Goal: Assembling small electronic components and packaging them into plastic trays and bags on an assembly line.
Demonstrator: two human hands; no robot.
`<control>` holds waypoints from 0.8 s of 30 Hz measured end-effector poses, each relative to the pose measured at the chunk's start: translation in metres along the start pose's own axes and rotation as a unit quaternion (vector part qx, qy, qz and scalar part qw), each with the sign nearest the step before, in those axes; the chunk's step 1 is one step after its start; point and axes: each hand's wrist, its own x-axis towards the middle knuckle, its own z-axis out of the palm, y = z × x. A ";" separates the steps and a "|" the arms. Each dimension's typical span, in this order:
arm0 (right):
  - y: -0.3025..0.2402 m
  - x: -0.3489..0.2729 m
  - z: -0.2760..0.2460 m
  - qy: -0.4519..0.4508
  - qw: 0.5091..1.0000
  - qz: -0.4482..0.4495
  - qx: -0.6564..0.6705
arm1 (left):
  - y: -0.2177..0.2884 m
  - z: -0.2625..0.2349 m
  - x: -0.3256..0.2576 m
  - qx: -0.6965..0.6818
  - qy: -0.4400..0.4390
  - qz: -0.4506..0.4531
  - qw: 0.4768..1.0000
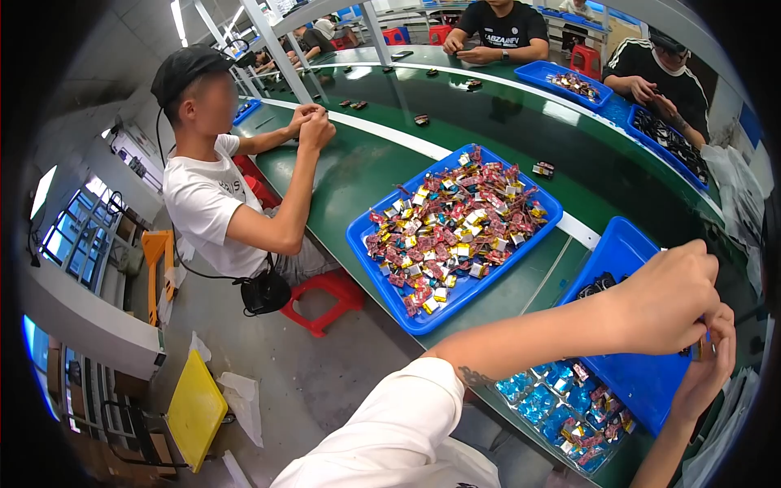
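One long green bench [351, 167] runs obliquely through the view, a white strip along its far edge. At its near edge, toward the left, sits a co-worker in a white T-shirt [210, 195], hands raised together. A broad blue tray [413, 324], heaped with small red, silver and yellow pieces, spans the bench from near edge to white strip. Toward the bench's right end lies a second blue tray [626, 378], largely bare, with black parts [598, 286] by its left edge. A clear compartmented tray [537, 404], blue in its cells and partly filled with similar pieces, occupies the near edge beside it. Above the second tray's right side, the left hand [671, 289] is curled, its fingertips meeting the right hand; whether they grip anything cannot be told. The right hand [709, 366], fingers bent inward, appears to hold a small part [698, 350], mostly hidden between the two. The step in hand is judged to be fine two-handed work on this part; the next move calls for a steady right-hand hold and precise left fingertips.
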 end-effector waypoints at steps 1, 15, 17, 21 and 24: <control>0.004 0.000 -0.004 -0.001 1.000 0.000 0.001 | -0.002 -0.001 -0.001 0.007 0.001 -0.010 1.000; -0.001 0.001 0.014 -0.014 0.993 -0.019 -0.112 | -0.001 -0.022 0.000 -0.014 -0.120 -0.130 0.984; -0.007 0.006 0.018 -0.039 0.994 -0.038 -0.092 | -0.002 -0.027 0.005 -0.069 -0.138 -0.162 0.975; -0.008 0.009 0.008 -0.036 0.998 -0.023 -0.040 | -0.003 -0.025 0.013 -0.097 -0.187 -0.226 0.951; -0.013 0.006 0.002 -0.026 0.999 -0.017 -0.011 | 0.003 -0.018 0.014 -0.169 -0.176 -0.304 0.921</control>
